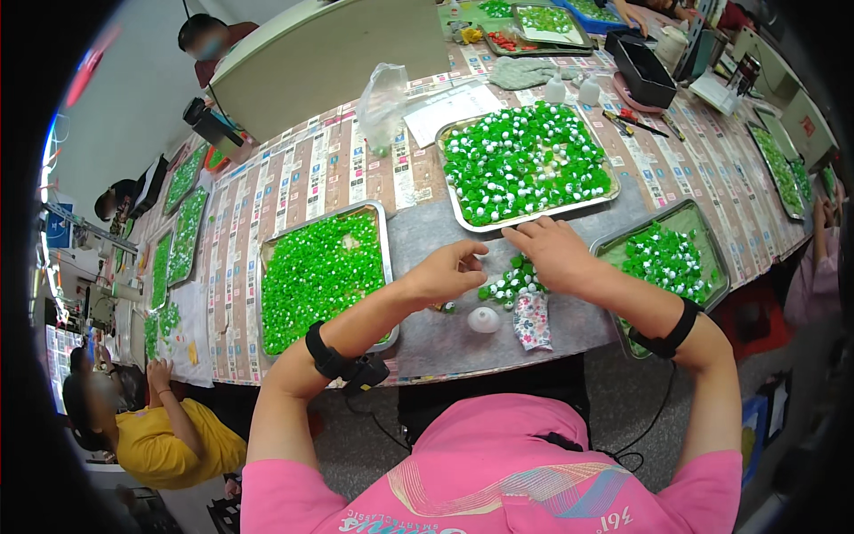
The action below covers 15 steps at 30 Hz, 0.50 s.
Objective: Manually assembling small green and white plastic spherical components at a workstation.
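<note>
My left hand (449, 270) hovers over the grey mat (436, 347), fingers loosely curled, with a gap between thumb and forefinger and nothing visible in it. At the near rim of the far tray (485, 226), my right hand (553, 254) reaches out with its fingers extended and apart. That tray is full of small green pieces with white round parts (525, 165). Between and below my hands lies a loose pile of the same green and white pieces (516, 280). Close to it are a small white squeeze bottle (483, 320) and a flower-patterned cloth piece (533, 322).
A tray of small green parts (385, 258) stands at left, and a half-filled tray (722, 276) at right. Behind are a clear plastic bag (382, 107), a paper sheet (449, 109), white bottles (555, 87) and hand tools (636, 123). A co-worker in yellow (169, 440) sits at left.
</note>
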Available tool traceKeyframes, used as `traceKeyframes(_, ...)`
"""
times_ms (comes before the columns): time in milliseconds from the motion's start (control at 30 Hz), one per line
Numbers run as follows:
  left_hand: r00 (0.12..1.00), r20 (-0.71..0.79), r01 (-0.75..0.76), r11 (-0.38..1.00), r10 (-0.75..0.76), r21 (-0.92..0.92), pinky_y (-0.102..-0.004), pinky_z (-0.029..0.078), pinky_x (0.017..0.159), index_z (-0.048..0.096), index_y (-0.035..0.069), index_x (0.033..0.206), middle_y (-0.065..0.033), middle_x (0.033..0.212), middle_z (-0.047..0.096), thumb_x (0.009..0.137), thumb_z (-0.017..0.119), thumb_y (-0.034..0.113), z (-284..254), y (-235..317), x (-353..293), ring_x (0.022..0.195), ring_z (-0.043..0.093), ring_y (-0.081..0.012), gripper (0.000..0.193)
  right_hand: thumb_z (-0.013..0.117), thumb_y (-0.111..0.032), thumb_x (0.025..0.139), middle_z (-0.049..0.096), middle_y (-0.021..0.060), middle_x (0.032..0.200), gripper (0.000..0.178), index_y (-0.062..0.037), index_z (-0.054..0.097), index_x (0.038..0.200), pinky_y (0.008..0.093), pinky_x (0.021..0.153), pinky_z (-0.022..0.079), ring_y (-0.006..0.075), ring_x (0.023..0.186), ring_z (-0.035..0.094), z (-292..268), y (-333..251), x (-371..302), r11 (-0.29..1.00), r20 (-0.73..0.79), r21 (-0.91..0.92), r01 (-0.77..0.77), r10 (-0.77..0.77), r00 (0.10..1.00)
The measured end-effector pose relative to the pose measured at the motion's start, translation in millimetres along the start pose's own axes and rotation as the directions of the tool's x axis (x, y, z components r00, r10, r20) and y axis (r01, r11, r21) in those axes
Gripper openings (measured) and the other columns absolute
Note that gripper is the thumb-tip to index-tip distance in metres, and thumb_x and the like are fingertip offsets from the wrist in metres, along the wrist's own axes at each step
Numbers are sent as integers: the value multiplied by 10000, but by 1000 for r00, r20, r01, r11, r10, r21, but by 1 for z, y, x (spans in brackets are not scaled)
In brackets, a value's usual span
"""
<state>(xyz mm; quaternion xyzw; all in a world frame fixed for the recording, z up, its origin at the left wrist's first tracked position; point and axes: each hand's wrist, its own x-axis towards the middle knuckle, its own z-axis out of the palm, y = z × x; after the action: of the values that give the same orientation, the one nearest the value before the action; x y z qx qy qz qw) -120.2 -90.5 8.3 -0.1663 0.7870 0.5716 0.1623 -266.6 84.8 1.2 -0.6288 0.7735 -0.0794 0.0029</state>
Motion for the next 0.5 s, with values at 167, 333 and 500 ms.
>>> traceKeyframes(167,991,109,84,991,-72,-109,-246,505,689,441,3,1284,-70,1001,542,857,602,158,-1,-1,-3,828,600,-138,482,529,-134,791,591,78,957,414,-79,545,1202,354,746,411,228,933,539,12,-19,7,976,-26,-218,3,-9,1000)
traceKeyframes(333,981,179,108,983,-81,-148,-254,513,739,427,-18,1288,-77,1046,532,883,580,158,6,12,4,883,607,-151,467,541,-151,779,592,58,890,275,-68,592,1036,338,721,409,204,875,558,20,-22,14,951,-30,-308,-17,9,1000)
traceKeyframes(500,936,338,-31,980,98,-198,-260,502,832,419,-47,1287,-88,1077,524,888,567,133,14,3,24,975,599,-169,462,561,-124,743,591,57,876,174,-85,608,906,344,719,427,215,859,562,15,-11,5,977,22,-214,8,-4,1000)
